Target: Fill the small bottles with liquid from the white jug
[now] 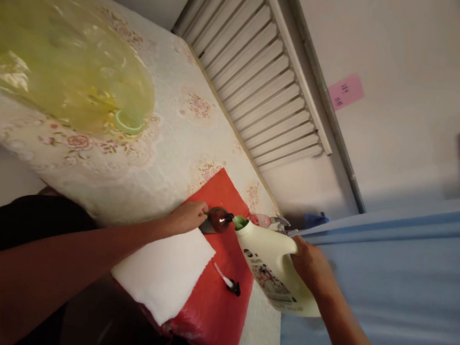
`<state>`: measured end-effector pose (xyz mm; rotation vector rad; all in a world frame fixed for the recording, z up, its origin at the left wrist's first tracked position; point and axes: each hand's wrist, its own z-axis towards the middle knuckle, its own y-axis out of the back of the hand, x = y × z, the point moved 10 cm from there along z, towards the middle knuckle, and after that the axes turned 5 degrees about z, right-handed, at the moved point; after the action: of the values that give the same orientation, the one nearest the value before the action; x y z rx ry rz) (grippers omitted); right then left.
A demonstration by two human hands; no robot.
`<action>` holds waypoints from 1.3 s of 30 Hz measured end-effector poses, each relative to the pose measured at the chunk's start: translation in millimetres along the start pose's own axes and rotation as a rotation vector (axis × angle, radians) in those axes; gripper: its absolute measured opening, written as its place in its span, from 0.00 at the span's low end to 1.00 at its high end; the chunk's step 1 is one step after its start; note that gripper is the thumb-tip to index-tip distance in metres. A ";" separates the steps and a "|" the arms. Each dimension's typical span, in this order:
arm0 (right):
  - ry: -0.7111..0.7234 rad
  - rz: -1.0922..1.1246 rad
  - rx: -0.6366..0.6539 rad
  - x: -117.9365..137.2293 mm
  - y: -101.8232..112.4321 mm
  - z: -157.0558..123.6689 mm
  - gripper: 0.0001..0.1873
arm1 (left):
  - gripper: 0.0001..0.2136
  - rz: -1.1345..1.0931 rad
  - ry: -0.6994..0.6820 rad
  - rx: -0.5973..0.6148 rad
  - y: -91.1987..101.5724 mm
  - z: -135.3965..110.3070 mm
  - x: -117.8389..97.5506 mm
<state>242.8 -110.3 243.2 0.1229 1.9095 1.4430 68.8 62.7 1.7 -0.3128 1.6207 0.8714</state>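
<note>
Jug (pixel 268 267): mouth beside neck of brown bottle (pixel 219 220)
Right grip (pixel 311 264): closed round jug handle (pixel 290 246)
Left grip (pixel 188 217): holding brown bottle
Pump (pixel 228 283): on red mat (pixel 221 316)

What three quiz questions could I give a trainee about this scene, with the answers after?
1. Multiple choice. What does the right hand grip?
A. The yellow bag
B. The pale jug
C. The radiator

2. True or false: the pump top lies on the red mat.

3. Fill the gap: the left hand holds the ____ bottle, whose neck points toward the jug's mouth.

Key: 1. B; 2. True; 3. brown.
</note>
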 end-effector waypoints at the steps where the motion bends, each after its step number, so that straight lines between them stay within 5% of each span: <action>1: 0.000 0.001 0.002 0.2 0.1 -0.1 0.13 | 0.06 -0.003 0.002 0.004 0.3 -0.5 -0.6; 39: -0.005 -0.019 0.013 1.8 2.9 -0.4 0.15 | 0.05 -0.001 -0.003 0.010 3.8 -4.0 -5.5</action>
<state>240.3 -108.8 244.8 0.1138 1.9111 1.4163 64.9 61.1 8.3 -0.3051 1.6217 0.8620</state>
